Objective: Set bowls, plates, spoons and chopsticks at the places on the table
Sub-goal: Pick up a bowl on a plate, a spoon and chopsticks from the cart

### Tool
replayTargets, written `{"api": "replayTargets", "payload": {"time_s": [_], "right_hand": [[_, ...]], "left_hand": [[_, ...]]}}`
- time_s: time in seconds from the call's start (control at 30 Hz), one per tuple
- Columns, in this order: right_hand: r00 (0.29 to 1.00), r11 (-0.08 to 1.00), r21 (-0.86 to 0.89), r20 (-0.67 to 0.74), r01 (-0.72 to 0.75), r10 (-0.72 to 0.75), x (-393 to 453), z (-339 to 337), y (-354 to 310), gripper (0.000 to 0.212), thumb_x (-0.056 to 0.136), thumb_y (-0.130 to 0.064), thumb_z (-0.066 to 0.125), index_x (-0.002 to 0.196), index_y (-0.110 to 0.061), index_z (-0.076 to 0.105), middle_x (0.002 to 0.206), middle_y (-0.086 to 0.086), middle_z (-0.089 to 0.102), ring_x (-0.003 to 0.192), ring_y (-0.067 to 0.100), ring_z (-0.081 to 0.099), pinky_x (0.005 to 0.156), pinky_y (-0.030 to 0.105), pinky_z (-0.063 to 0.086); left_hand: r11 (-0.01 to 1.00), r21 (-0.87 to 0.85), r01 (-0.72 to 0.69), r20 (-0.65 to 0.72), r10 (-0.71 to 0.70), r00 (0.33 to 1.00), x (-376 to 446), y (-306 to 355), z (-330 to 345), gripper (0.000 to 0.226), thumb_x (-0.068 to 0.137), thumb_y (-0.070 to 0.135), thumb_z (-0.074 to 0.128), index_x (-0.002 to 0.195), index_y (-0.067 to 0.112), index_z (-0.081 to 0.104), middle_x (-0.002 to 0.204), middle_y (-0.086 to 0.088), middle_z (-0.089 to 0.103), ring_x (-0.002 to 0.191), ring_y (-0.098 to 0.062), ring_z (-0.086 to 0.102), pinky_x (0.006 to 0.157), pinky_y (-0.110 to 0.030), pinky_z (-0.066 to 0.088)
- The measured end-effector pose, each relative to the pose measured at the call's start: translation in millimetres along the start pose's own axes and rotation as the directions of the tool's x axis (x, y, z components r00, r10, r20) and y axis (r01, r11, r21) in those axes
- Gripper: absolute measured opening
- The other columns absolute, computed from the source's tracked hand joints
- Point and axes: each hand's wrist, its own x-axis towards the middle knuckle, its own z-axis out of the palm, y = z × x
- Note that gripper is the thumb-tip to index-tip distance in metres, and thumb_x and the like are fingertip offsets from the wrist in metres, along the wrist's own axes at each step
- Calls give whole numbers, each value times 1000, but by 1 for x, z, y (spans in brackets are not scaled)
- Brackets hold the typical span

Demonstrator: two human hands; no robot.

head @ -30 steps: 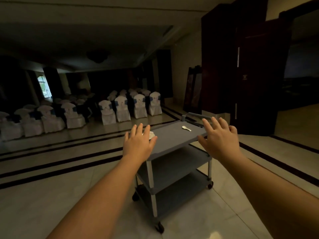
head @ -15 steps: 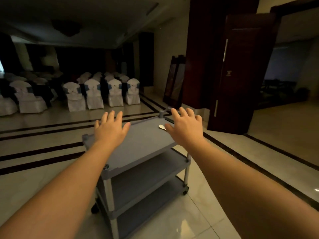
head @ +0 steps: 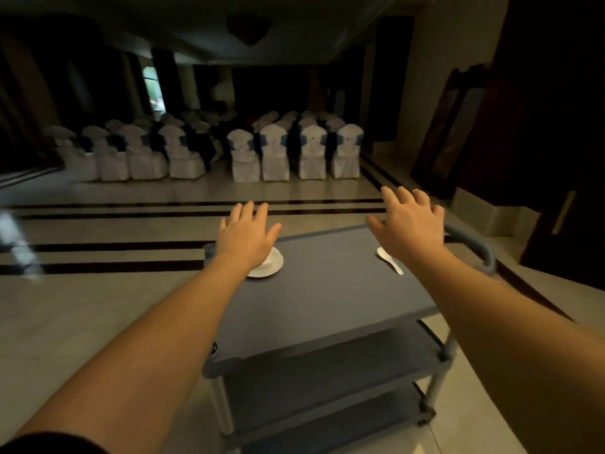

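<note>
Both hands, the left hand (head: 246,239) and right hand (head: 409,224), hover with fingers spread and grasp nothing above the cart (head: 327,299). A bowl on its plate (head: 269,263) sits near the top shelf's far left corner, the spoon (head: 389,260) near its far right edge. A hasty reach could likely knock the smooth crockery off those edges.

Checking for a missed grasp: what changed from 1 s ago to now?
The view swung left and closer, so the cart now faces the rows of chairs. Left hand now hangs over the bowl on its plate; right hand over the spoon. Nothing was gripped or released: both hands stay open, and the spoon stays on the cart top.
</note>
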Motion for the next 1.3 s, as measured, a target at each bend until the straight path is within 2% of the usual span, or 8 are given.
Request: {"api": "replayTargets", "payload": {"time_s": [0.27, 0.33, 0.43, 0.53, 0.67, 0.9, 1.07, 1.3], "right_hand": [[978, 968, 251, 200, 8, -60, 103, 101, -16, 62, 93, -56, 43, 146, -25, 34, 144, 9, 46, 129, 35, 41, 96, 50, 40], [949, 927, 371, 306, -46, -75, 122, 132, -29, 60, 95, -54, 44, 145, -21, 37, 139, 12, 51, 122, 35, 48, 85, 43, 44], [869, 844, 497, 489, -201, -81, 147, 180, -50, 64, 96, -49, 48, 148, -15, 34, 144, 13, 48, 127, 33, 48, 92, 40, 45], [753, 811, 485, 652, -328, -86, 171, 237, -77, 66, 97, -47, 49, 149, -10, 33, 150, 14, 40, 134, 33, 41, 107, 43, 39], [631, 769, 427, 775, -475, -40, 184, 304, -119, 70, 96, -49, 50, 151, -12, 29, 152, 14, 38, 133, 34, 42, 107, 49, 40], [451, 652, 370, 891, -662, -48, 205, 391, -178, 75, 92, -52, 56, 151, -16, 27, 154, 12, 33, 132, 35, 41, 104, 50, 43], [286, 446, 289, 955, -847, -76, 203, 421, -193, 68, 88, -51, 62, 141, -14, 40, 136, 10, 47, 107, 29, 49, 86, 44, 48], [280, 295, 292, 956, -910, -82, 199, 441, -192, 37, 89, -25, 68, 120, -9, 56, 109, 9, 58, 83, 23, 56, 65, 34, 51]], "left_hand": [[968, 58, 245, 86, -250, 964, 56, -25, 66, 62, 98, 52, 34, 151, 21, 27, 157, -8, 29, 146, -29, 22, 112, -50, 28], [953, 68, 296, 120, -303, 946, 72, -40, 85, 63, 97, 53, 36, 151, 21, 27, 156, -9, 30, 144, -30, 25, 110, -50, 30], [917, -4, 398, 191, -390, 901, 96, -61, 126, 67, 96, 56, 40, 151, 20, 26, 156, -9, 31, 141, -31, 30, 108, -48, 34], [752, -248, 611, 368, -511, 777, 129, -88, 180, 78, 92, 57, 49, 153, 16, 24, 158, -11, 29, 142, -33, 32, 111, -46, 33], [436, -406, 804, 583, -554, 595, 154, -115, 240, 89, 88, 59, 56, 155, 12, 19, 161, -12, 19, 146, -34, 23, 115, -47, 24], [215, -430, 877, 671, -573, 470, 191, -151, 301, 101, 80, 63, 63, 154, 10, 20, 161, -13, 21, 144, -36, 27, 114, -49, 30], [74, -430, 900, 723, -570, 392, 205, -160, 328, 108, 69, 69, 68, 150, 9, 30, 154, -11, 34, 132, -36, 43, 103, -51, 44], [139, -464, 875, 698, -550, 458, 208, -161, 344, 68, 72, 49, 78, 127, 12, 62, 125, -11, 64, 109, -31, 61, 96, -49, 51]]}}
